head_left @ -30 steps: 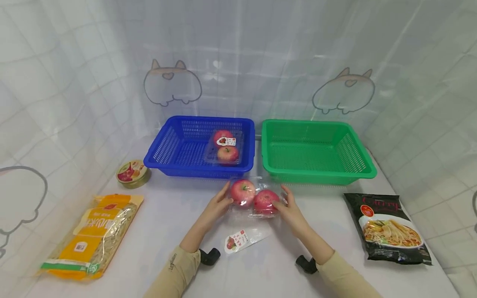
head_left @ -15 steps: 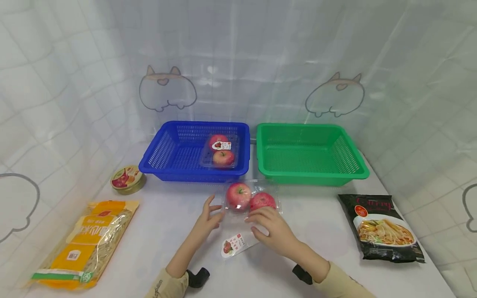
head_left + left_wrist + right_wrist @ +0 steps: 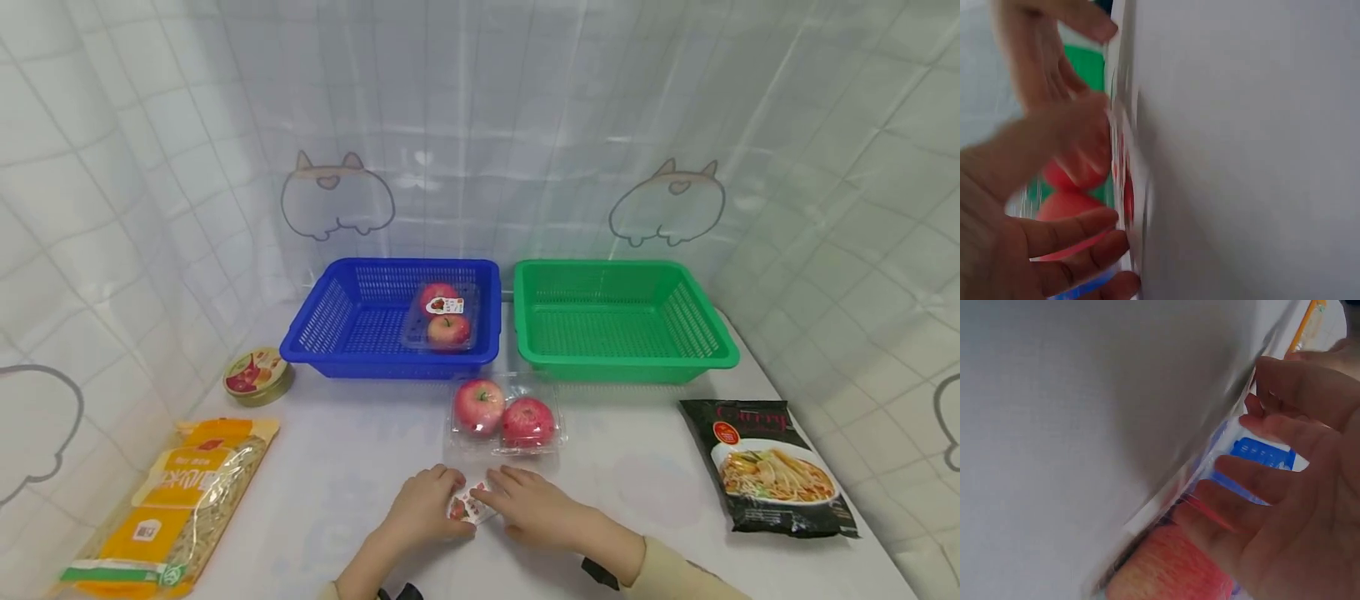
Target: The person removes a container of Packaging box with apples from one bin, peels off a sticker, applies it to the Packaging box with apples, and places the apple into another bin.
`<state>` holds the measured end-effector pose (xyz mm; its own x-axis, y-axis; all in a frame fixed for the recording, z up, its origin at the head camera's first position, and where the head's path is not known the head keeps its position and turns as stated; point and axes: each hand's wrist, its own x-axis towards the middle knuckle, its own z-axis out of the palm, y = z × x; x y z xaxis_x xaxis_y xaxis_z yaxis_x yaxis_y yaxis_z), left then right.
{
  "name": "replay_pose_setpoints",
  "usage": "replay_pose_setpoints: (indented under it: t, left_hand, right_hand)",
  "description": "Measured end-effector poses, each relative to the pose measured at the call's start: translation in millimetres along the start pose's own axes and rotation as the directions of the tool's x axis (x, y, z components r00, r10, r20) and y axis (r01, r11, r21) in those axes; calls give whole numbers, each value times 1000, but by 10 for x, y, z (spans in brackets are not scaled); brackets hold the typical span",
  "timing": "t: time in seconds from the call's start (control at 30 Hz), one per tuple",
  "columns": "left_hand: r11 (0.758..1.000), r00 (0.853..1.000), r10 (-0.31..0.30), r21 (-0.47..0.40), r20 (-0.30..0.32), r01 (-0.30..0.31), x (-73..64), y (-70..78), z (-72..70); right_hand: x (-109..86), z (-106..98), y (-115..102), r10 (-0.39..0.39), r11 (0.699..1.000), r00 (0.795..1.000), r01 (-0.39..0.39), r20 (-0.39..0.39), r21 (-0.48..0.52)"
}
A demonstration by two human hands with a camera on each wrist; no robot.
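A white apple-printed label strip (image 3: pixel 462 509) lies on the white table in front of a clear plastic box (image 3: pixel 557 442) holding two red apples (image 3: pixel 478 407). My left hand (image 3: pixel 425 507) is at the strip's left end, its fingers spread and fingertips right at the edge in the left wrist view. From the other side my right hand (image 3: pixel 538 510) reaches over the strip, partly covering it. Its fingers (image 3: pixel 1254 478) look relaxed and apart in the right wrist view. Neither hand shows a pinch on the strip.
Behind stand a blue basket (image 3: pixel 390 369) with another labelled apple box (image 3: pixel 474 337) and a green basket (image 3: pixel 622 373). At left are a round tin (image 3: pixel 257 377) and an orange noodle bag (image 3: pixel 168 500). A black curry noodle packet (image 3: pixel 768 467) lies at right.
Both hands have let go of the apple box and come back toward the body, down to the label strip. The box stays in front of the baskets.
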<state>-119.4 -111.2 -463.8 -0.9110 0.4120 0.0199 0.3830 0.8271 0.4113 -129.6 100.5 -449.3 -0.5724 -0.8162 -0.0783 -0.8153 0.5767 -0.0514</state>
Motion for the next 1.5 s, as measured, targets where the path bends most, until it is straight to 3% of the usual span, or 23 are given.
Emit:
replay_pose_setpoints:
  t: [0.1, 0.23, 0.33, 0.57, 0.83, 1.0, 1.27, 1.5]
  left_hand:
    - [995, 998, 67, 77, 20, -69, 17, 55, 18]
    - [994, 993, 104, 38, 51, -106, 38, 87, 10]
    - [994, 992, 106, 0, 73, -107, 61, 86, 11]
    - [994, 992, 104, -27, 76, -102, 124, 115, 29]
    - [991, 991, 124, -62, 53, -121, 150, 177, 32]
    - [981, 988, 139, -142, 67, -128, 166, 141, 23]
    - [967, 987, 129, -234, 96, -103, 175, 128, -7]
    - [937, 992, 46, -349, 118, -2, 115, 115, -253]
  right_hand:
    - [9, 27, -21, 33, 999, 999, -33, 18, -36]
    - [19, 44, -43, 40, 997, 999, -41, -7, -71]
    - [30, 58, -38, 53, 997, 998, -55, -28, -48]
    - [36, 50, 2, 136, 985, 989, -129, -58, 116]
    - [22, 51, -3, 163, 974, 985, -152, -49, 168]
    - [28, 61, -2, 180, 968, 983, -170, -36, 184]
    - [34, 86, -3, 197, 962, 980, -186, -35, 201]
    - [43, 66, -10, 217, 944, 976, -209, -4, 255]
